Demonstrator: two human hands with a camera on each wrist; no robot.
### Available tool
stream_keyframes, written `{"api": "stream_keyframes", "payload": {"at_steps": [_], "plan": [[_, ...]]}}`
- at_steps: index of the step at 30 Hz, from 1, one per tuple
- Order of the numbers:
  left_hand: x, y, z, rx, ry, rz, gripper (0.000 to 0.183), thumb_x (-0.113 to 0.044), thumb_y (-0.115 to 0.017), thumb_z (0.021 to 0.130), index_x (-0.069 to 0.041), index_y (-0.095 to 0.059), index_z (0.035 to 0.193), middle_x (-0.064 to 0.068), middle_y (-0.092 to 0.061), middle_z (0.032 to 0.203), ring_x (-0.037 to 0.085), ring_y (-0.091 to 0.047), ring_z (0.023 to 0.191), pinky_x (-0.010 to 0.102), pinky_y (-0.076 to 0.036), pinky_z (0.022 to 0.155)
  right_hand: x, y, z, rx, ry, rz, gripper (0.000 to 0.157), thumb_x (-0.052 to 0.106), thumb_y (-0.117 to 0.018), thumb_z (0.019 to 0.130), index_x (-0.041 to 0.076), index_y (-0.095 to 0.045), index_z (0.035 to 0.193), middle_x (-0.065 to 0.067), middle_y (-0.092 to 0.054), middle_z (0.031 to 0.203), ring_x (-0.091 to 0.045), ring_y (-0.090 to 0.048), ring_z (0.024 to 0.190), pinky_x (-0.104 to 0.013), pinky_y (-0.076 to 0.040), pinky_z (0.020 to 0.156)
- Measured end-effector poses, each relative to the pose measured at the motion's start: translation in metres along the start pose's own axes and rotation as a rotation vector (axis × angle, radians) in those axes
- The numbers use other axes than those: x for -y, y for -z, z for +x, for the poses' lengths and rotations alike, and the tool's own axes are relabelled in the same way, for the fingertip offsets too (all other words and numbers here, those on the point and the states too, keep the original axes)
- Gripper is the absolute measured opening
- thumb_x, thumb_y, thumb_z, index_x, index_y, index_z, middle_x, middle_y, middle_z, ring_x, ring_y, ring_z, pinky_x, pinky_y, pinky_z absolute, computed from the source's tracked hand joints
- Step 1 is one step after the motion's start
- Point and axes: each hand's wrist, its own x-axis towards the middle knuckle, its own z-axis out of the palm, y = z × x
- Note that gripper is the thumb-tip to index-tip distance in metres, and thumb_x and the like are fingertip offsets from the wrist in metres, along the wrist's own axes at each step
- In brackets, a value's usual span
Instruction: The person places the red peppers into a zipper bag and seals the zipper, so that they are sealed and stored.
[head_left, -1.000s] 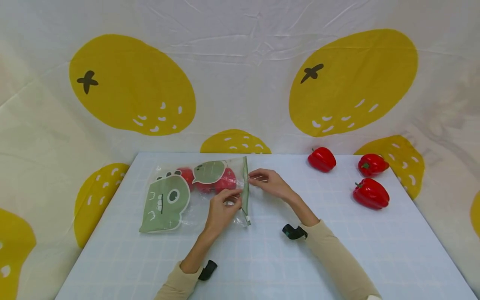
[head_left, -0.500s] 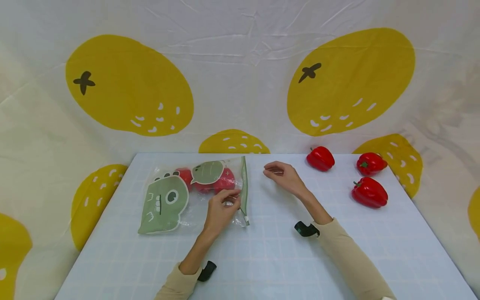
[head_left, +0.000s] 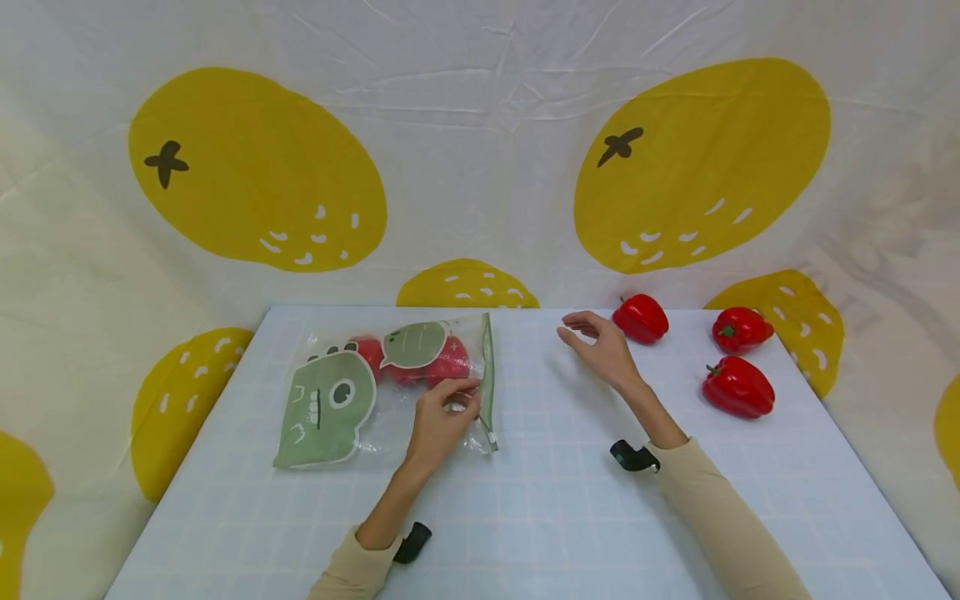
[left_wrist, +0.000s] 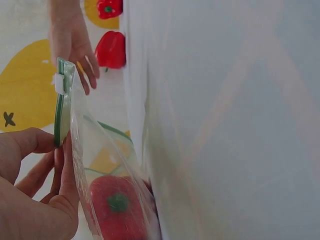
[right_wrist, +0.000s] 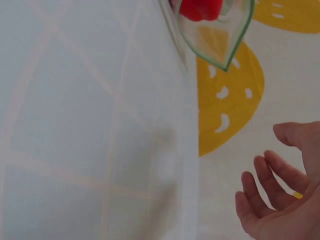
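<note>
Clear plastic bag (head_left: pixel 386 408) near the worktop's (head_left: pixel 540 517) back-left corner, pinched at the rim (head_left: pixel 487 360) in left fingers (head_left: pixel 461 385), apart from loosely spread right fingers (right_wrist: pixel 270 181). Might sag closed, held on one side.

A pale blue table (head_left: pixel 540 533) is filling the lower part of the head view, and its surface is showing a faint light grid. A whitish backdrop (head_left: pixel 480 192) is hanging behind it and covering both sides. Creases (head_left: pixel 517 104) are crossing the upper middle. Two large yellow prints, a left print (head_left: pixel 258 171) and a right print (head_left: pixel 705 167), are lying tilted on the backdrop; each is bearing a dark cross (head_left: pixel 167 164) and white flecks (head_left: pixel 303 259). A middle print (head_left: pixel 468 287) is rising above the far edge. A side print (head_left: pixel 187 408) is running along the left edge, and a corner print (head_left: pixel 795 321) is showing near the far right corner.
</note>
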Motion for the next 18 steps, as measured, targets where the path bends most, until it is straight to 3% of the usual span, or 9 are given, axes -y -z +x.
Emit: {"api": "stream_keyframes", "payload": {"at_steps": [8, 18], "plan": [[0.002, 0.001, 0.0, 0.007, -0.005, 0.003, 0.024, -0.002, -0.075, 0.091, -0.003, -0.076, 0.115, 0.011, -0.073, 0.105, 0.026, -0.069, 0.09, 0.016, -0.057, 0.073, -0.015, 0.014, 0.004, -0.144, 0.055, -0.035, 0.039, 0.022, -0.073, 0.097, 0.0, -0.064, 0.128, -0.021, -0.065, 0.128, -0.04, -0.056, 0.121, -0.056, -0.044, 0.11], [0.003, 0.0, 0.0, 0.011, 0.013, 0.012, 0.024, -0.003, -0.076, 0.092, -0.005, -0.076, 0.116, 0.01, -0.073, 0.106, 0.026, -0.069, 0.09, 0.016, -0.057, 0.074, -0.028, 0.035, 0.007, -0.276, 0.066, -0.18, 0.041, 0.019, -0.075, 0.093, 0.0, -0.063, 0.128, -0.021, -0.057, 0.134, -0.038, -0.047, 0.129, -0.063, -0.047, 0.104]]}}
